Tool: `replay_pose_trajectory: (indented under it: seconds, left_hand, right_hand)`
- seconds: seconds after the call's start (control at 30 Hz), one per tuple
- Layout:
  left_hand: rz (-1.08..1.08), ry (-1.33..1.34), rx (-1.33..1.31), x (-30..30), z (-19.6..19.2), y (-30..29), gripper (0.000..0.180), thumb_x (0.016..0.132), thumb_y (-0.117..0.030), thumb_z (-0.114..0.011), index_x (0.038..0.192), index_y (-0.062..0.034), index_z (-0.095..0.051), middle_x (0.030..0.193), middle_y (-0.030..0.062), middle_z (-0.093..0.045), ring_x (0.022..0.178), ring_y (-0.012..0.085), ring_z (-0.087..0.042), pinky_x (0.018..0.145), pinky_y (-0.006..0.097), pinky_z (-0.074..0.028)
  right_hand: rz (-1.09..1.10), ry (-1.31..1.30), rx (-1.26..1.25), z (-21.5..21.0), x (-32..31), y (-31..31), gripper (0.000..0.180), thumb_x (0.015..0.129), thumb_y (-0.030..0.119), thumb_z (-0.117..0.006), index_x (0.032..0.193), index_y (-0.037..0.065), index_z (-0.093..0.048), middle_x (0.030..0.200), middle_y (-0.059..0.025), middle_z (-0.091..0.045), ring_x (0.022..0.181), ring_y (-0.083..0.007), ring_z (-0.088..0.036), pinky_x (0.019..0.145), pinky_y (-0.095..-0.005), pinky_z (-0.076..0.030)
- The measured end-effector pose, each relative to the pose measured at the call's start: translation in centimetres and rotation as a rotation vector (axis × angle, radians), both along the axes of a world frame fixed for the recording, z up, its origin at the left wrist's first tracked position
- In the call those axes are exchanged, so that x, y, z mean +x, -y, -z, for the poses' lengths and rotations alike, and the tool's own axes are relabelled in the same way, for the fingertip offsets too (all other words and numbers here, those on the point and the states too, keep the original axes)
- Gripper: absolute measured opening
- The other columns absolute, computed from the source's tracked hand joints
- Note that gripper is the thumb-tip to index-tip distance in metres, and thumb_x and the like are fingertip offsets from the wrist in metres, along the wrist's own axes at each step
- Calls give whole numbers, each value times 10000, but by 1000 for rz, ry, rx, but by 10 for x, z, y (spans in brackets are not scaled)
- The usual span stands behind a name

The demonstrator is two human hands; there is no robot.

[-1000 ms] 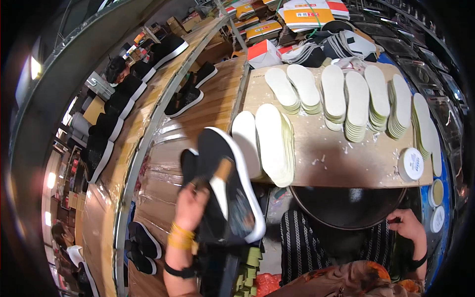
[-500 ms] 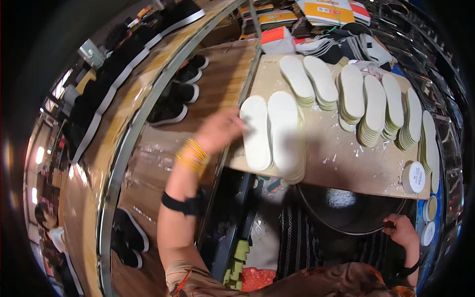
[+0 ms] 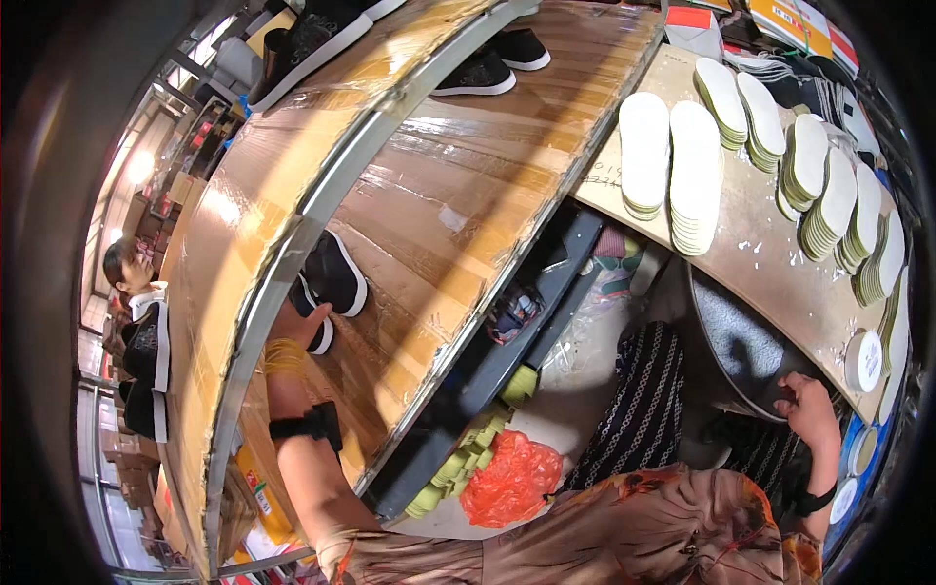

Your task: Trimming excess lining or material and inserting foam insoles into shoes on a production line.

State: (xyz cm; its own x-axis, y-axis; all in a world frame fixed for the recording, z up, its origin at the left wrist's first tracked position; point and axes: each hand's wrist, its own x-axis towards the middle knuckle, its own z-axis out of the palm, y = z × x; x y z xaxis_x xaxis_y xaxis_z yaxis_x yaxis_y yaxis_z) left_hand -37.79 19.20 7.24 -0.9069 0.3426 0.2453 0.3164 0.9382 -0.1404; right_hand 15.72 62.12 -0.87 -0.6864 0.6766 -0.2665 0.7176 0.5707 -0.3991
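My left hand reaches onto the lower shelf at a pair of black shoes with white soles. Its thumb lies across the nearer shoe, and the hand appears closed on it; the other fingers are mostly hidden. At the lower right, my right hand has curled fingers at the rim of a dark round basin with a grey speckled inside. Beyond it, stacks of white insoles with greenish edges lie on a tan board.
A metal shelf rail runs beside my left forearm. More black shoes stand on the cardboard-covered shelves. A red plastic bag and green pieces lie below. A round white-lidded container sits on the board; another person is far left.
My left hand has moved from the insoles, left and down to the shoes on the shelf. The view has turned left. My right hand stays by the basin rim.
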Motion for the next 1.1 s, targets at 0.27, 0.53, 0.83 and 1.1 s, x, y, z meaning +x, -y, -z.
replay_pose_trajectory:
  seconds: [0.27,0.53,0.83,1.1]
  left_hand:
    - [112,226,66,-13,26,-22,698,737,-570,-548,1131,6,-547,1158,198,-539,1109,333,-481,947,400,-359]
    - [340,-370,156,24,16,117,561,769,-520,-566,901,23,-606,870,228,-609,808,393,-575,726,436,-446]
    - [-173,-219,-20,59,-5,233,584,777,-495,-559,1137,-37,-516,1129,223,-517,1020,376,-510,865,446,-408]
    - [-61,-268,-101,3,25,90,577,781,-357,-603,1233,-39,-437,1183,227,-483,1113,386,-446,946,444,-347]
  right_hand:
    - [-56,-8,143,-24,-11,29,304,579,14,-681,856,-31,-562,731,-195,-568,729,-356,-572,647,-392,-440]
    - [-104,41,69,-25,-42,45,306,595,41,-688,873,-27,-579,759,-191,-594,750,-345,-586,660,-387,-451]
    - [-194,33,126,-25,-42,51,309,617,110,-699,900,18,-618,815,-186,-621,813,-342,-592,725,-401,-467]
    - [-60,235,135,-30,39,25,303,694,243,-632,939,68,-605,864,-157,-625,832,-334,-594,745,-424,-470]
